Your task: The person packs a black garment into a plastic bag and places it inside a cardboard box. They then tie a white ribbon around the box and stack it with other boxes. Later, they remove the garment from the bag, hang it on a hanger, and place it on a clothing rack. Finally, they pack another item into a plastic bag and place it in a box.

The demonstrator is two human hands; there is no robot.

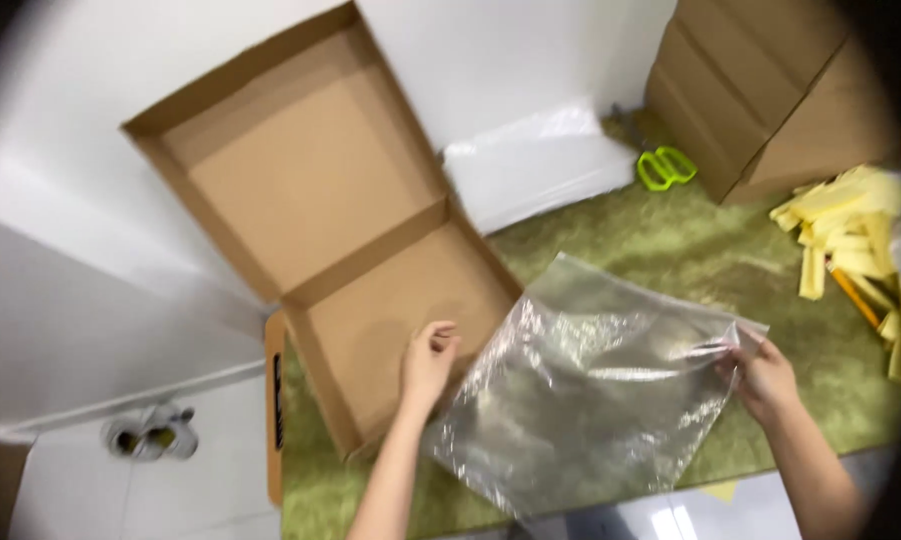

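The right hand [765, 375] pinches the upper right corner of a clear plastic bag [585, 400] between fingers and thumb, closed on the film. The left hand [428, 362] hovers with fingers loosely curled just above the front edge of an open cardboard box [390, 300], beside the bag's left edge; whether it grips the film cannot be told. The bag lies spread and crinkled (it catches the light) on the green-covered desk [670, 250], overlapping the box's near corner. The box's lid [290, 160] stands tilted back against the white wall. Farther off sit green-handled scissors [665, 167], a large brown carton [770, 90] and, at right, a pile of yellow strips [850, 230].
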